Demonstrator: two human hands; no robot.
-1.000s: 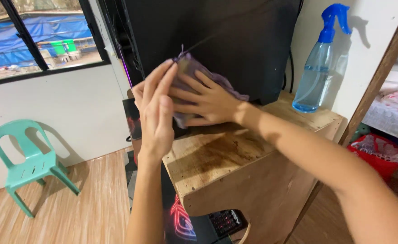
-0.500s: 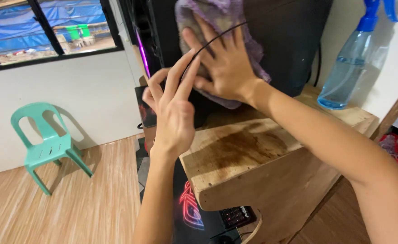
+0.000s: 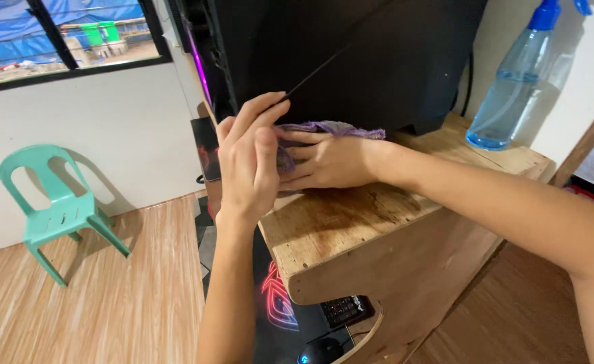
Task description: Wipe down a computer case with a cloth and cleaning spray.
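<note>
Right hand (image 3: 327, 162) now lower than half a second ago, fingers spread flat on the purple cloth (image 3: 324, 129) at the foot of the black computer case (image 3: 351, 61), left hand (image 3: 246, 165) pinching a thin black cable (image 3: 317, 69), on the wooden desk (image 3: 351, 222), spray bottle (image 3: 509, 87) near.

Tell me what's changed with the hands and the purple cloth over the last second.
The right hand swept the fuzzy purple cloth up the side of the black computer case, then back down to its base, where it now presses the cloth by the stained wooden shelf top. The left hand kept pinching the thin black cable aside. The blue spray bottle stayed put.
</note>
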